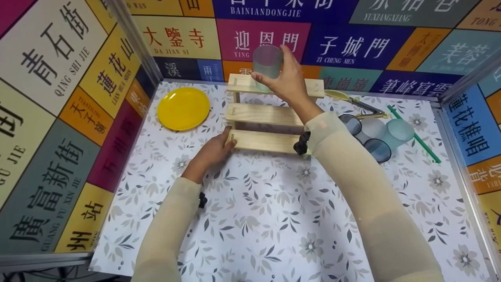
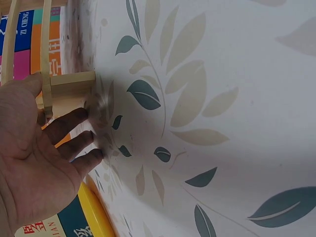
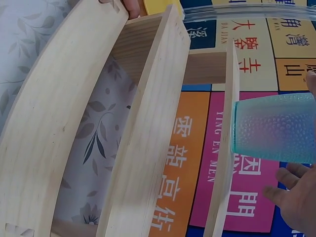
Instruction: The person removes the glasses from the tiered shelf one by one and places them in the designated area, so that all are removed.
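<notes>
A three-tier wooden rack point(image 1: 266, 114) stands on the patterned table. A frosted blue-green cup point(image 1: 263, 64) is upright with its base at the top tier. My right hand point(image 1: 291, 80) holds this cup, thumb on the near side and index finger beyond it. In the right wrist view the cup point(image 3: 274, 128) shows a bumpy surface, and the lower fingers are apart from its wall. My left hand point(image 1: 213, 150) pinches the left end of the bottom tier between thumb and index finger; its other fingers extend past the wood in the left wrist view.
A yellow plate point(image 1: 183, 109) lies left of the rack. To the right are several cups, including a frosted one point(image 1: 398, 132) and a dark-rimmed one point(image 1: 377, 150), a green straw point(image 1: 424, 145) and tongs point(image 1: 358, 103). Printed panels point(image 1: 262, 37) wall the table's back and sides.
</notes>
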Action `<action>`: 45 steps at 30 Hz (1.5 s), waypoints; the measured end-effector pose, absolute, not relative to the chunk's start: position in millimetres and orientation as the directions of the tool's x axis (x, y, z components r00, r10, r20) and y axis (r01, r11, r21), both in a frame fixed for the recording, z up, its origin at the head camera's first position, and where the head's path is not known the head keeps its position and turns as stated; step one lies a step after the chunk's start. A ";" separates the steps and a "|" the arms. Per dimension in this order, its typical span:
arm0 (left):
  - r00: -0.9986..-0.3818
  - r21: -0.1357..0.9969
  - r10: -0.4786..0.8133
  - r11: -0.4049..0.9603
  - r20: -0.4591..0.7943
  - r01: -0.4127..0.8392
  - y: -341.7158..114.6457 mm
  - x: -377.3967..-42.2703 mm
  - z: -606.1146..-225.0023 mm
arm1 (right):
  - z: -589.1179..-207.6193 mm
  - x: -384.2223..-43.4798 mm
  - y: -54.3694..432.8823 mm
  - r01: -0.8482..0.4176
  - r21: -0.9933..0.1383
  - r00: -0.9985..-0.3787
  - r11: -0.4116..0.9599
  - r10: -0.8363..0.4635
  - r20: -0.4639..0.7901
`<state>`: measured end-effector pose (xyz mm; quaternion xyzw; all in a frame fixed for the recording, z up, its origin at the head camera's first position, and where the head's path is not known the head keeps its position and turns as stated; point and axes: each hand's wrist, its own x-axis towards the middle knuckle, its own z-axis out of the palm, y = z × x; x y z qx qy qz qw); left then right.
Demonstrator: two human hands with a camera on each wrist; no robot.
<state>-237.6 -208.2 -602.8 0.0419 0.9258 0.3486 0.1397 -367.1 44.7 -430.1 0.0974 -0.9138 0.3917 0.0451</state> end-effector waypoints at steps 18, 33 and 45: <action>-0.948 0.637 0.179 0.770 -0.263 -0.031 -203.3 -243.0 -599.6 | -437.2 -372.9 59.6 -0.284 -0.756 -0.957 0.590 -0.124 0.263; -0.953 0.651 0.191 0.759 -0.233 -0.007 -205.1 -240.6 -605.6 | -441.7 -370.6 94.4 -0.306 -0.746 -0.946 0.591 -0.098 0.310; -0.954 0.645 0.187 0.765 -0.233 -0.007 -207.6 -238.8 -604.9 | -435.7 -361.6 123.1 -0.322 -0.732 -0.940 0.600 -0.107 0.325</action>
